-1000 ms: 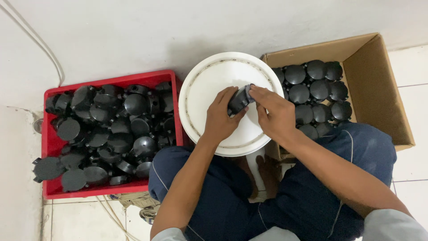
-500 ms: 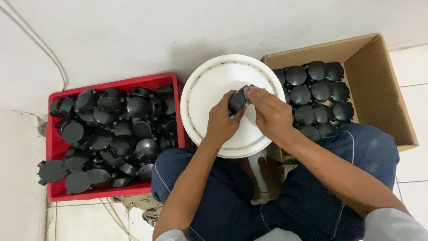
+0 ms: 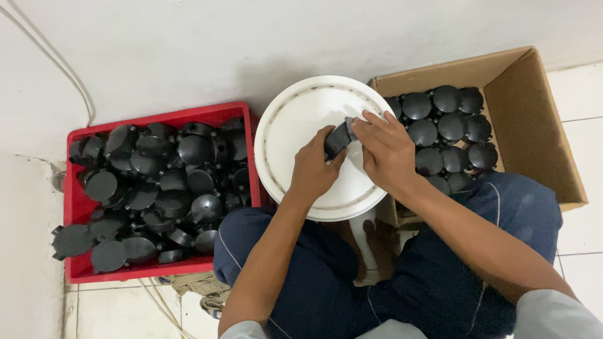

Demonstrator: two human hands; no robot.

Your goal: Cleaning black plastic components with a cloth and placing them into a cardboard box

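So both hands are working on one small black round plastic part, holding it up over the white round lid that's sitting on the floor against the wall. The left hand is curling its fingers around the lower side of the part, thumb pressing up against it, so it's closed on it pretty snugly. The right hand is coming in from the other side with its fingers spread a bit and the fingertips pinching the upper end of the same part. The part is tilting on edge between the two hands, roughly above the middle of the lid, a little toward its right rim.

Just beside the lid's left edge a red crate is sitting full of loose black parts piled every which way, a few hanging over its left rim. On the lid's right side a cardboard box is holding more of them lined up neatly in rows, filling its left half. The person is sitting cross-legged in dark blue trousers on the tiled floor.
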